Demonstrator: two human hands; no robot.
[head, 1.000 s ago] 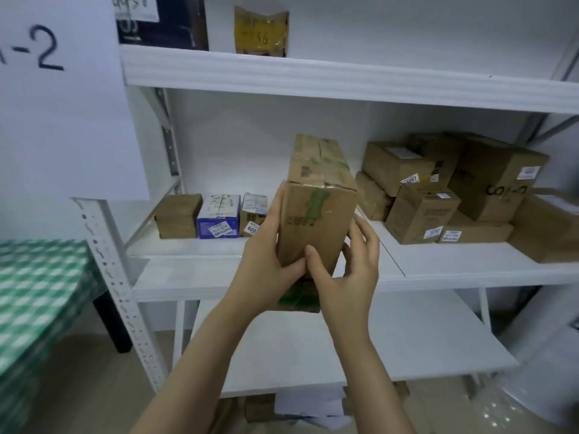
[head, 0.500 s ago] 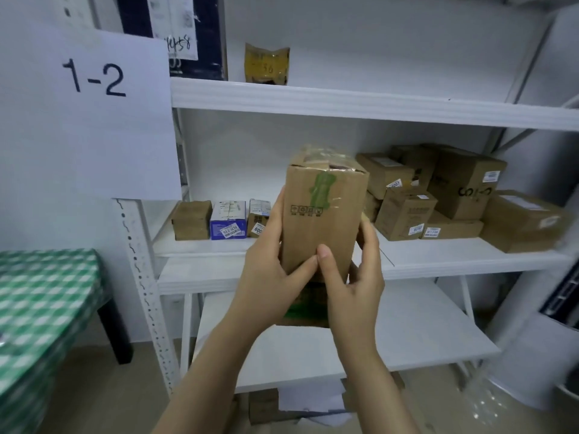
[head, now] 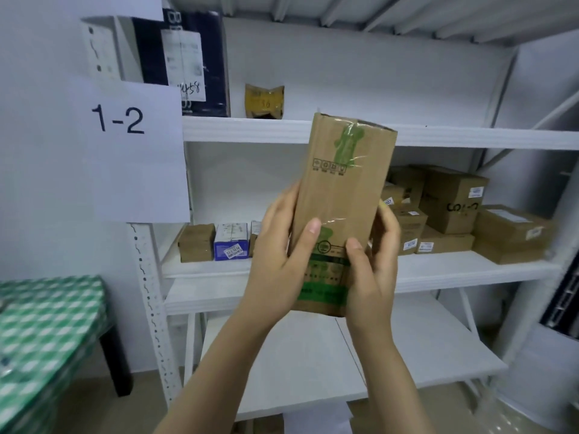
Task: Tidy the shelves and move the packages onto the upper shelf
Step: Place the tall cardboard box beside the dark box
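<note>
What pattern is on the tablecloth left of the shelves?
The tablecloth is green and white checked, clearest in the head view.

Near and central, in front of the rack: tall carton [head: 344,195], upright, gripped low down by left hand [head: 275,261] on its left side and right hand [head: 372,270] on its right. Behind its top, front edge of the upper shelf [head: 454,138]. On that shelf, at the left end, large box [head: 203,64] standing upright; right of it and apart, small packet [head: 264,101], farther back. On the middle shelf [head: 438,270], left of the carton, row of small boxes [head: 231,241] side by side, the rightmost partly hidden behind the left hand. On the same shelf, right of the carton, stacked cartons [head: 451,202]. Below, lower shelf [head: 313,364]. Paper sign [head: 131,151] over the rack's left post [head: 150,308]. Left of the post, nearer, table [head: 47,324].
</note>
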